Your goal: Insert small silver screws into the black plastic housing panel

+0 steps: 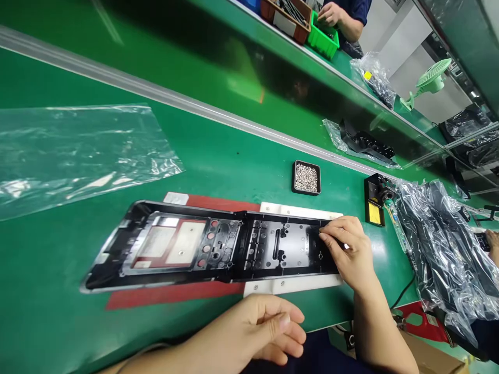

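A long black plastic housing (239,244) lies with its ribbed inside up, across a red and white fixture (304,283) on the green bench. At the housing's right end, my right hand (346,246) has thumb and index finger pinched together over the inner surface; whatever they hold is too small to make out. My left hand (273,330) hovers in front of the housing's near edge, fingers loosely curled and apart, with nothing in it. Behind the housing stands a small black tray (306,177) full of small metal parts.
A clear plastic bag (81,150) lies at the left. Right of the tray are a soldering iron stand (375,200) and bagged black parts (448,249). A metal rail (218,119) borders the bench's back. Another person's hand (330,14) reaches into a green bin (323,41) beyond.
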{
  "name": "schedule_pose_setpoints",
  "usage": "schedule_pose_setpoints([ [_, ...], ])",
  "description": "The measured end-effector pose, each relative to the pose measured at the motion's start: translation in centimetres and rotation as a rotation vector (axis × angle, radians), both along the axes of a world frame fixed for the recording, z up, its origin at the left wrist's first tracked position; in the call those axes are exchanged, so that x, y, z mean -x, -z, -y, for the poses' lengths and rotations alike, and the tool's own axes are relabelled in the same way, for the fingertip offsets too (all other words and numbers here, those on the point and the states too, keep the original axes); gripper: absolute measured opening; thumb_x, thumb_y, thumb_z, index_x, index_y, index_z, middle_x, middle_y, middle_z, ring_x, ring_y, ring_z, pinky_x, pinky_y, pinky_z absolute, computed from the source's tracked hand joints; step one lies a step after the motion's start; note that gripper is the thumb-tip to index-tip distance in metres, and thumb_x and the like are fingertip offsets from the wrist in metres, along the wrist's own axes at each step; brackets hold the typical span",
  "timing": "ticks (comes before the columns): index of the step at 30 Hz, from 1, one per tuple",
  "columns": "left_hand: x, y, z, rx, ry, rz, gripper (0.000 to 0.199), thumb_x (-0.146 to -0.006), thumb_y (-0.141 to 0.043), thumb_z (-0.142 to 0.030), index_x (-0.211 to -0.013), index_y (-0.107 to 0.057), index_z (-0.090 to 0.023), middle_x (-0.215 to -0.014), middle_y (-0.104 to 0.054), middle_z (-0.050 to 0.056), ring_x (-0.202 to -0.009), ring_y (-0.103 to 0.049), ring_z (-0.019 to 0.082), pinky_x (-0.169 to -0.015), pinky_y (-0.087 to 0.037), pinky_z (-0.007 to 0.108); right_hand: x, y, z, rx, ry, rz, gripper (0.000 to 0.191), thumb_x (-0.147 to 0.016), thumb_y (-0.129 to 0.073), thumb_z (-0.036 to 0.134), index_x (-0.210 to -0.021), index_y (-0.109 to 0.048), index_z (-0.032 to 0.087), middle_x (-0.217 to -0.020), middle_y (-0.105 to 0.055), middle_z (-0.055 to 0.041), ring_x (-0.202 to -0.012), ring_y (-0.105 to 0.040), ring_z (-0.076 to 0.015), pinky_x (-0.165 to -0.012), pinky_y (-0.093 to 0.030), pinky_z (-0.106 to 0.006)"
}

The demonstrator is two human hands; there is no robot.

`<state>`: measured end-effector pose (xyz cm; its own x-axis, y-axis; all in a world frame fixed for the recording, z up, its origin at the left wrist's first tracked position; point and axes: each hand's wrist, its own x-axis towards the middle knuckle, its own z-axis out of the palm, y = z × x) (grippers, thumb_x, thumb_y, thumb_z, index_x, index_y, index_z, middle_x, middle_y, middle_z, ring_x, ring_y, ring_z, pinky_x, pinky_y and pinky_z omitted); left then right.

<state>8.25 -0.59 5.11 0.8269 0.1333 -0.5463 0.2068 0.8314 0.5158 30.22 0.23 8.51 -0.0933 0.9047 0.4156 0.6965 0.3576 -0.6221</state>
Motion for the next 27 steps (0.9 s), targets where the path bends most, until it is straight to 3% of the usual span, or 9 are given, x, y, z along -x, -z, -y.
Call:
schedule_pose_setpoints([
  [6, 0.1, 0.1, -0.1, 0.014, 0.01, -0.001, 0.042, -0.075, -0.057, -0.052, -0.098, -0.057, -0.017, -0.1, -0.067, 0.009, -0.093, -0.063, 0.021, -0.08, -0.048, 0.033, -0.4, -0.3, 0.5, 0.049, -0.044, 0.045, 0.02, -0.097, -0.046, 0.015, -0.089, -0.064, 0.009, -0.089, -0.046, -0.0047, -0.08, -0.045, -0.0192, -0.078, -0.036, -0.034],
  [17, 0.2, 0.0, -0.1, 0.042, 0.0, -0.043, 0.047, -0.074, -0.057, -0.054, -0.103, -0.058, -0.017, -0.106, -0.066, 0.011, -0.099, -0.061, 0.024, -0.083, -0.049, 0.034, -0.1, -0.3, 3.2, 0.053, -0.013, 0.339, 0.023, -0.105, -0.036, 0.005, -0.125, -0.049, 0.006, -0.111, -0.038, -0.0117, -0.1, -0.039, -0.0297, -0.086, -0.029, -0.043],
  [22, 0.4, -0.4, -0.3, 0.139, -0.049, -0.024, 0.046, -0.074, -0.06, -0.049, -0.109, -0.059, -0.018, -0.114, -0.063, 0.011, -0.107, -0.057, 0.025, -0.09, -0.048, 0.036, -0.2, -0.2, 4.3, -0.023, 0.034, 0.301, 0.02, -0.107, -0.043, 0.004, -0.124, -0.048, 0.012, -0.108, -0.041, -0.0101, -0.095, -0.042, -0.0278, -0.083, -0.032, -0.041],
  [27, 0.5, -0.7, -0.5, 0.173, -0.073, -0.031, 0.044, -0.072, -0.062, -0.046, -0.107, -0.061, -0.019, -0.114, -0.063, 0.011, -0.108, -0.057, 0.026, -0.09, -0.048, 0.036, 0.3, 0.3, 3.4, 0.017, 0.012, 0.342, 0.021, -0.11, -0.036, 0.01, -0.127, -0.048, 0.007, -0.114, -0.037, -0.0124, -0.104, -0.037, -0.0305, -0.091, -0.029, -0.045],
])
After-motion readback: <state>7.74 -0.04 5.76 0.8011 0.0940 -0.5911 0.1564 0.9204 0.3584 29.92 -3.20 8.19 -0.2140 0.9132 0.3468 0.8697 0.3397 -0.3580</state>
